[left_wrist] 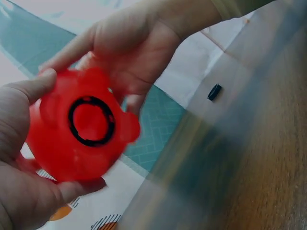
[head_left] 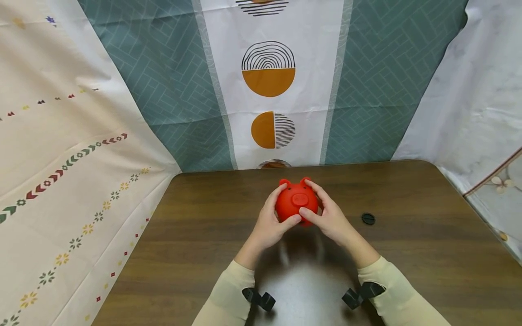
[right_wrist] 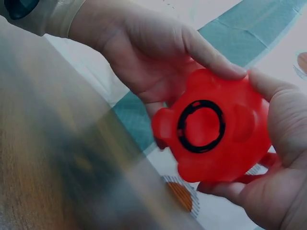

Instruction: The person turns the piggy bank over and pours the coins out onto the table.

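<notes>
A red pig-shaped bank (head_left: 297, 209) is held up between both hands, its snout and ears showing in the head view. My left hand (head_left: 270, 225) grips it from the left, fingers along its side and thumb at the front. From the right, my right hand (head_left: 333, 220) grips it the same way. Both wrist views show its underside, with stubby feet and a black ring (right_wrist: 182, 125) around a round area that looks red inside. A round black cap (head_left: 368, 218) lies apart on the table, to the right of the right hand.
The brown wooden table (head_left: 195, 253) has a bright glare patch near its front. A green and white patterned cloth (head_left: 367, 90) hangs behind it. Pale cloths hang at the left and right. Black wrist mounts (head_left: 261, 299) sit on both sleeves.
</notes>
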{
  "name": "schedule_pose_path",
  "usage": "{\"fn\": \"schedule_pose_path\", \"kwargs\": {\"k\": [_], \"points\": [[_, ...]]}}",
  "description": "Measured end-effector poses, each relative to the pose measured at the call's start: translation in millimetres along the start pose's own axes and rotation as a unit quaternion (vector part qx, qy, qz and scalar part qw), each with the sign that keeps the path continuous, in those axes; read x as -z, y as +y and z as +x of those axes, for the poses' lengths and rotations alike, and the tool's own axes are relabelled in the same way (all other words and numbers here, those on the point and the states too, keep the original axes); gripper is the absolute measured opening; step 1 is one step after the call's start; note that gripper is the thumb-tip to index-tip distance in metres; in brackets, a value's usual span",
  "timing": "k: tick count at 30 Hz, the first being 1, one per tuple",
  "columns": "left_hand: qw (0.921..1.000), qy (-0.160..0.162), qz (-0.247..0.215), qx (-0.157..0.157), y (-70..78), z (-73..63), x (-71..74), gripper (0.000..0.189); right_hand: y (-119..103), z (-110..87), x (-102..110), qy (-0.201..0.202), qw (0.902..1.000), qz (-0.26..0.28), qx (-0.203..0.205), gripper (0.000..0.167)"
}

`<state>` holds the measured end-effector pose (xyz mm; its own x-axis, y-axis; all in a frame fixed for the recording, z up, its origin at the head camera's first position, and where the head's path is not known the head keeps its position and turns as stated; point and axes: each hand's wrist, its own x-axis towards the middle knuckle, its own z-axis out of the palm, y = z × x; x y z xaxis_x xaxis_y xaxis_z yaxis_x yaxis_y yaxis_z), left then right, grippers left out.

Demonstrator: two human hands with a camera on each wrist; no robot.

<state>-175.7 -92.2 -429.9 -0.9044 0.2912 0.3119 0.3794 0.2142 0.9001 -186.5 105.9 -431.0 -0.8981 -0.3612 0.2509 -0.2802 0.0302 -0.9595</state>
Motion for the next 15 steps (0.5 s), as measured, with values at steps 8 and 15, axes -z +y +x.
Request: {"fn": "schedule_pose_path", "kwargs": {"k": [8,15], "points": [[0.9943,0.021,0.002,-0.105,11.0,-4.3,1.8,0.089,-8.4,-2.5,-8.8,0.063,0.9773,-0.124,0.160,0.081],[0.9998,0.019,-0.004,0.005,30.6,-7.1,5.3,0.093,0.9,2.6,-10.9,0.050,0.9951,-0.058,0.063,0.085]]}}
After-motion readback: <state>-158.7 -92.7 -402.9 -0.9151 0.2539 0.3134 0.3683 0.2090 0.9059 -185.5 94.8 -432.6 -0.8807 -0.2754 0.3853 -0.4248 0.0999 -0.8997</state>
